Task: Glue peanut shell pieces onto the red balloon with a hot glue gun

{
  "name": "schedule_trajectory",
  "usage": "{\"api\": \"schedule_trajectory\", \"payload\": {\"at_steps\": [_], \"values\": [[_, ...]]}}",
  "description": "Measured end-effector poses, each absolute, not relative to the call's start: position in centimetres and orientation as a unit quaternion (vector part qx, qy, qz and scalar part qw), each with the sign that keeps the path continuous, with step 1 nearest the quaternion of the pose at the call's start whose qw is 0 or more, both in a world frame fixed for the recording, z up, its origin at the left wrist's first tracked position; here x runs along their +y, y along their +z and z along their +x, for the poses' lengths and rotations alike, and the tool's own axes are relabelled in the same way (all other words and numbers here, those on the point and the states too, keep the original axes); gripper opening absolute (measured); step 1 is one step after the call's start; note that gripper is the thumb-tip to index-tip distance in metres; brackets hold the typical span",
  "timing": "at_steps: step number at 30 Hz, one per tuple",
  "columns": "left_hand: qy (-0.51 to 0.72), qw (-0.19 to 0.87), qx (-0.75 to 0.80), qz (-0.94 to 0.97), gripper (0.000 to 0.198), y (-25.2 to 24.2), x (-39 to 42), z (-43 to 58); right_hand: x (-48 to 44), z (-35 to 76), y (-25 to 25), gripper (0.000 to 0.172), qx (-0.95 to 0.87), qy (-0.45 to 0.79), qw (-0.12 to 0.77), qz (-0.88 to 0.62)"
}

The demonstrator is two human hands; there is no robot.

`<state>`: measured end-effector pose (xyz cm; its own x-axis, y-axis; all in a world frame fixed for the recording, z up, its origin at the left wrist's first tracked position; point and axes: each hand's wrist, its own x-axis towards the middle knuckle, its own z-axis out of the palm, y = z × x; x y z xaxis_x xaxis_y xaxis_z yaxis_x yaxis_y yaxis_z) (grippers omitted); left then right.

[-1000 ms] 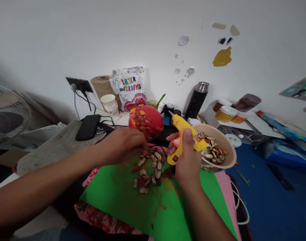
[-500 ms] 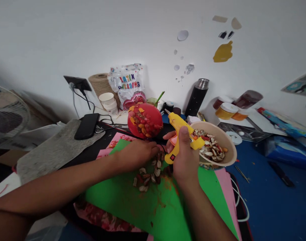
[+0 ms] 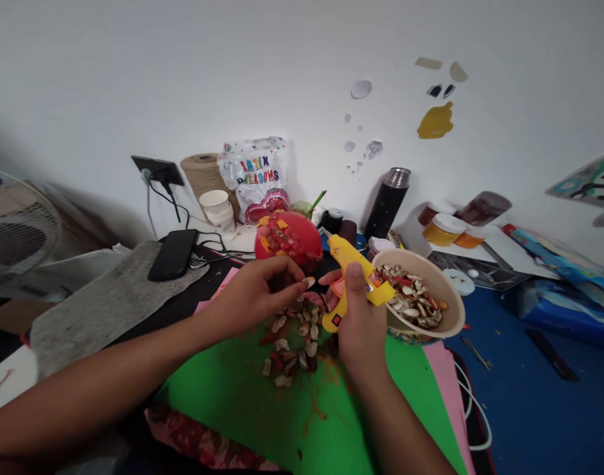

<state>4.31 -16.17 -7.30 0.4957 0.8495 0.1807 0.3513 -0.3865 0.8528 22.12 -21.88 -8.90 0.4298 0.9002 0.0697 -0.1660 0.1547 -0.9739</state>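
Your left hand (image 3: 260, 293) is pinched together on a shell (image 3: 309, 282); your right hand (image 3: 362, 323) is wrapped around the yellow gun (image 3: 351, 254), whose long axis slants with its nozzle (image 3: 325, 231) up and to the left. The shell lies left of the gun, below the nozzle and apart from it. The red ball (image 3: 306, 236) sits just beyond the shell, nearer your left hand. Behind it, the bag (image 3: 257, 161) reads "LATEX BALLOONS".

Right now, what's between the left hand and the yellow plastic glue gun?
In the head view, a small pale shell-like piece pinched in the left hand, then fingertips of the right hand.
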Motion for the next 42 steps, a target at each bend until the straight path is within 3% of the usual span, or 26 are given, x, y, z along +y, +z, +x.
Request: {"api": "schedule_trajectory", "payload": {"at_steps": [16, 23, 30, 42], "values": [[0.322, 0.581, 0.386, 0.641, 0.040, -7.0, -17.0, 5.1, -21.5, 21.3, -9.2, 0.044, -0.387, 0.365, 0.669, -0.520], [0.269, 0.685, 0.370, 0.567, 0.049, -7.9, -17.0, 5.2, -21.3, 20.9, -10.5, 0.044, -0.366, 0.348, 0.675, -0.538], [0.302, 0.801, 0.294, 0.426, 0.054, -8.3, -16.9, 5.6, -21.2, 21.2, -10.9, 0.049, -0.358, 0.329, 0.680, -0.548], [0.292, 0.857, 0.268, 0.330, 0.047, -8.4, -16.6, 5.1, -21.5, 21.2, -11.0, 0.048, -0.384, 0.325, 0.666, -0.550]]}}
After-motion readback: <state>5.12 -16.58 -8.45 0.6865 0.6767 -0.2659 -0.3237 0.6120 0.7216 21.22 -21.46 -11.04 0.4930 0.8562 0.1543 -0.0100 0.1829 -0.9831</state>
